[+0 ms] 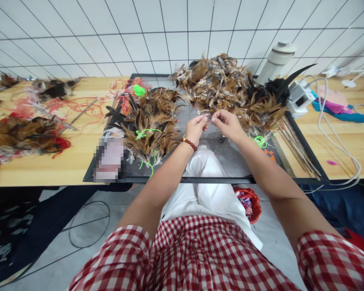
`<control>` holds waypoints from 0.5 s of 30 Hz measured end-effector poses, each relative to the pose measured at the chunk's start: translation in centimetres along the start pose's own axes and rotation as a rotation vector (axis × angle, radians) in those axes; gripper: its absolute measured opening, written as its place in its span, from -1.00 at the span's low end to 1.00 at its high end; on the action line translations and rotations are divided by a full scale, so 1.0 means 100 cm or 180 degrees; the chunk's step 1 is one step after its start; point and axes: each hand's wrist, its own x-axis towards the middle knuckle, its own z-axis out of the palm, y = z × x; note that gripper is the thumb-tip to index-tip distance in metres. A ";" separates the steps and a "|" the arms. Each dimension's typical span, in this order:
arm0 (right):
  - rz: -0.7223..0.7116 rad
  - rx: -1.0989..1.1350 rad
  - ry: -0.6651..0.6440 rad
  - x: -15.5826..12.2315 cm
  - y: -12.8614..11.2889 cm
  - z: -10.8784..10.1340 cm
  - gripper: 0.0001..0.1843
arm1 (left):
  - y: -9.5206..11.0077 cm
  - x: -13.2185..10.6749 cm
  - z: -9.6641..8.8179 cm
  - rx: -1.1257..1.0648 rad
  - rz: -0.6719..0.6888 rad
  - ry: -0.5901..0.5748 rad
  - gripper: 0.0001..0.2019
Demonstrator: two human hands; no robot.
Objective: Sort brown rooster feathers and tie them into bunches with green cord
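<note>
The brown feather pile (221, 85), the larger of the feather masses nearest the hands, is heaped along the far edge of the black-framed panel (215, 180). A brown feather bunch (157, 119) is laid on the panel's left half, with green cord (146, 133) looped over it.

The left hand (197, 128) and right hand (227, 124) are held over the middle of the panel, fingertips nearly meeting. On both, the fingers are bent and the thumb is brought toward the forefinger; whether anything fine is grasped cannot be told.

Black feathers (277, 95) and a green coil (260, 141) are found toward the panel's right end, where thin sticks (301, 149) are also laid. Beyond the panel's far right corner, a bottle (274, 64) is stood on the worktop (352, 147); a white cable (327, 127) is run to the panel's right.

Caution: any small piece at the fingertips could be dropped and lost among the feathers if the pinch is loosened. Loose cord could be snagged by a forearm drawn across the panel. Light feathers could be scattered by a brushed sleeve.
</note>
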 end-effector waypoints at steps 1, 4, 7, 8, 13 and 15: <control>0.0032 0.0060 0.0031 0.000 0.000 0.003 -0.74 | 0.000 -0.001 0.001 -0.0008 -0.0019 -0.0047 -0.88; 0.0058 0.0129 0.0142 -0.001 0.000 0.010 -0.71 | -0.002 -0.002 0.003 -0.0013 -0.0029 -0.0119 -0.86; 0.0008 0.0083 0.0140 -0.002 0.000 0.015 -0.74 | -0.004 -0.002 0.003 -0.0025 0.0010 -0.0170 -0.92; -0.0004 0.0045 0.0119 -0.003 -0.001 0.016 -0.76 | -0.005 -0.001 0.002 -0.0040 0.0026 -0.0194 -0.95; -0.0042 -0.0657 0.0121 0.000 0.000 0.007 -0.78 | -0.006 0.013 -0.011 -0.0138 0.0389 0.0132 -0.93; 0.0032 -0.1301 0.0179 0.002 0.003 0.005 -0.72 | -0.004 0.020 -0.016 -0.0215 0.0623 0.0355 -0.90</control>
